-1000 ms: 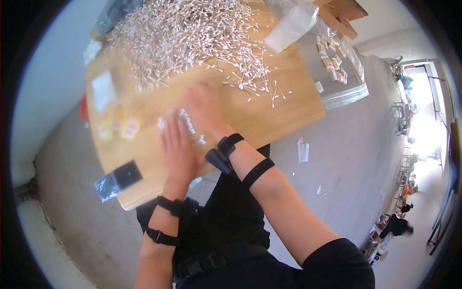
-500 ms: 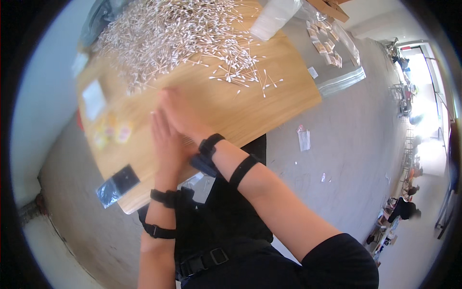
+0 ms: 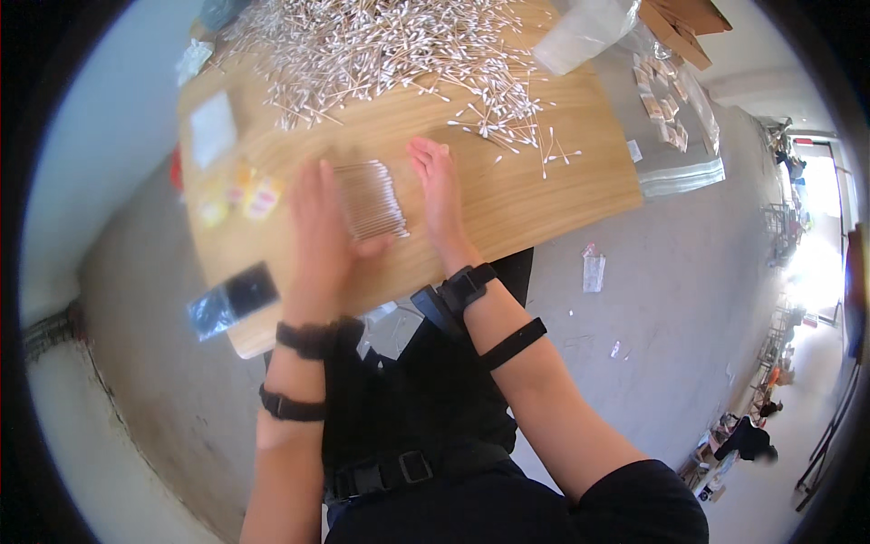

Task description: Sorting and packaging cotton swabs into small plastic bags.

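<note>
A neat row of cotton swabs (image 3: 372, 201) lies side by side on the wooden table (image 3: 507, 204), between my two hands. At the row's left end is my left hand (image 3: 319, 227), slightly blurred, with its fingers stretched forward and its thumb out along the near side of the swabs. My right hand (image 3: 440, 192) stands on edge just right of the row, apart from it, fingers extended and nothing held. Beyond both hands spreads a large loose heap of cotton swabs (image 3: 381, 50), with a few stray ones at its right edge.
Left on the table are a white packet (image 3: 213, 129), yellow and pink pieces (image 3: 245, 195) and a dark plastic sleeve (image 3: 233, 299). At the far right are a translucent bag (image 3: 584, 36), a cardboard box (image 3: 684, 32) and a clear bag of small bundles (image 3: 662, 104).
My hands were together over the table and have now parted, the right one moving to the right. The row of swabs has come into sight between them. The view has shifted slightly.
</note>
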A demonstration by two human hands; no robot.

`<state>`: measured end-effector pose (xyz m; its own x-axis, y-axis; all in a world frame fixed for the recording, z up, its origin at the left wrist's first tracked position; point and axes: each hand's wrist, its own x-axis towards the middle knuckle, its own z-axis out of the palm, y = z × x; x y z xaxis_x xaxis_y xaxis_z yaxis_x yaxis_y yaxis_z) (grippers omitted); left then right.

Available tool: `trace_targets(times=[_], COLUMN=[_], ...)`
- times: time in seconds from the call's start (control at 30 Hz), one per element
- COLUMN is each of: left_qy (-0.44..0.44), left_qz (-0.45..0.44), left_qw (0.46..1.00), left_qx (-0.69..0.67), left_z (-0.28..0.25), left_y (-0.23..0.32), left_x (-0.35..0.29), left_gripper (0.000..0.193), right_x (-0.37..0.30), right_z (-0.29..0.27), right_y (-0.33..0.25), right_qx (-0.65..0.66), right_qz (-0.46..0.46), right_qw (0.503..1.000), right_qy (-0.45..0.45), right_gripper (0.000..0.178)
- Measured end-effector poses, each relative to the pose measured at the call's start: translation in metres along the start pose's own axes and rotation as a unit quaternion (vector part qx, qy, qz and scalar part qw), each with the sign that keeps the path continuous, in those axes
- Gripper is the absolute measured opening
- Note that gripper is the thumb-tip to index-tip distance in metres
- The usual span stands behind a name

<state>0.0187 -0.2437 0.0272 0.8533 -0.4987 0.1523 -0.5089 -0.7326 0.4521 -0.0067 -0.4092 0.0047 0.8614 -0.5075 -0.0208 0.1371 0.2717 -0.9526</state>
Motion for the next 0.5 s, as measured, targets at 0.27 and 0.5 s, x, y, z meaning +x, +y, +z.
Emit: trace_targets(times=[0.27,0.5], left_qy=[-0.079,-0.08], left_qz=[0.002,-0.108], left_qw=[0.997,0.99], left_qx=[-0.009,0.034], left_z=[-0.011,0.002], left_y=[0.016,0.017], left_x=[-0.018,-0.021], left_gripper=[0.132,0.137], right_x=[0.0,0.012], right_z=[0.0,0.033], right_y=[0.001,0.001], right_qx=[-0.014,-0.195], right_qz=[0.003,-0.055], right_qw=[1.0,0.976], right_qy=[-0.015,-0.073], right_gripper=[0.051,0.04])
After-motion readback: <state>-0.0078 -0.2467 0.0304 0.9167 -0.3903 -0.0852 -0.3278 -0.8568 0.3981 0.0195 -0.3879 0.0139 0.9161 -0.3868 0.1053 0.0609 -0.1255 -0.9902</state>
